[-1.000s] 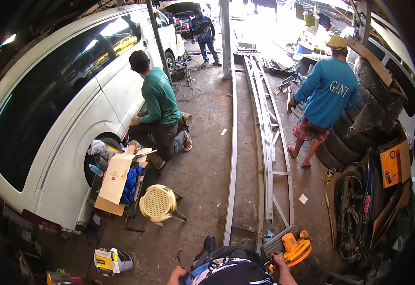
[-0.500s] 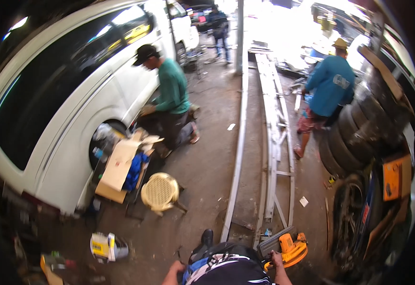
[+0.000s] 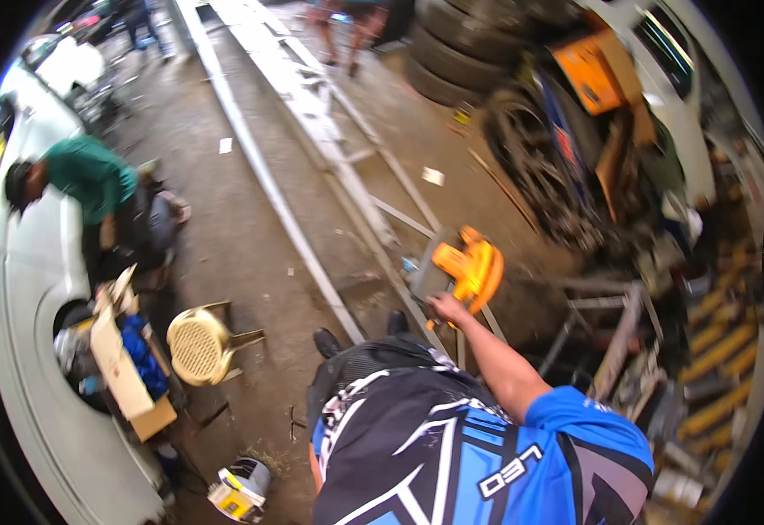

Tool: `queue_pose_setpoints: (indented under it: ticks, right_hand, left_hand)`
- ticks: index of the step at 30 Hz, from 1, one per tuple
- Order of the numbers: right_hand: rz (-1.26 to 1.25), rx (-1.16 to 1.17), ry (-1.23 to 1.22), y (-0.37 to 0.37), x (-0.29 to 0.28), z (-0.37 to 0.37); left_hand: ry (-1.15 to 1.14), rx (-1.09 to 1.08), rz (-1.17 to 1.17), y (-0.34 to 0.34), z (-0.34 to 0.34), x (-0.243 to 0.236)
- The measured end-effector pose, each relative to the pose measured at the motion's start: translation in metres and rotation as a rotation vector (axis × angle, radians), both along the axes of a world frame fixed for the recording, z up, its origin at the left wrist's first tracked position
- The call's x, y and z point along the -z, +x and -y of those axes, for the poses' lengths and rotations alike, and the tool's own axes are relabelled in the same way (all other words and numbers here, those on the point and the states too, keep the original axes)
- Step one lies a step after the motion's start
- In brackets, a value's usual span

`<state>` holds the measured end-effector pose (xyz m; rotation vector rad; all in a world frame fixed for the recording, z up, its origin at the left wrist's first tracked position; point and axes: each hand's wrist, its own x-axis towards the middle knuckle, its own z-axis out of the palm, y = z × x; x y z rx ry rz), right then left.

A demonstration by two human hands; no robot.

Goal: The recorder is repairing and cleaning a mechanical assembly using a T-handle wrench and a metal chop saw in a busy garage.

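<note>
Plainly, the right hand (image 3: 446,307) was curled around the near side of the orange saw (image 3: 474,269), which stood by the metal frame's (image 3: 369,206) near right edge; the left hand was hidden, its grip impossible to tell.

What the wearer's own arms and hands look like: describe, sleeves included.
The right arm wears a short blue sleeve with black and grey panels; below it, arm and right hand are bare, no glove visible. Of the left arm, only a bare sliver shows; the left hand is out of sight.
</note>
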<state>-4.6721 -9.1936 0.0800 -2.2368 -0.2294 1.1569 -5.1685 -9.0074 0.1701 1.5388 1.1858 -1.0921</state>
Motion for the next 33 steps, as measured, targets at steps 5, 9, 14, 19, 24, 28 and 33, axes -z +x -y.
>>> queue_pose_setpoints:
  ticks: [5, 9, 14, 19, 24, 28, 33]
  right_hand:
    - [-0.199, 0.255, 0.111, -0.031, -0.018, 0.013]
    - [-0.288, 0.364, 0.026, -0.071, -0.015, 0.045]
    - [-0.4, 0.61, -0.06, -0.11, 0.004, 0.115]
    - [-0.415, 0.754, -0.081, -0.142, 0.021, 0.158]
    - [-0.393, 0.794, -0.018, -0.143, 0.024, 0.151]
    - [-0.392, 0.807, 0.033, -0.138, 0.012, 0.137]
    - [-0.339, 0.763, 0.014, -0.142, -0.001, 0.13]
  left_hand:
    - [-0.023, 0.055, -0.011, 0.012, -0.041, 0.009]
    - [0.016, 0.005, -0.05, 0.0, -0.068, 0.023]
    - [0.085, -0.083, -0.089, -0.014, -0.092, 0.023]
    - [0.165, -0.219, 0.006, -0.015, -0.126, 0.04]
    - [0.24, -0.1, 0.182, 0.02, -0.17, 0.036]
    - [0.327, 0.093, 0.231, 0.068, -0.175, 0.02]
    - [0.343, 0.101, 0.206, 0.086, -0.172, 0.018]
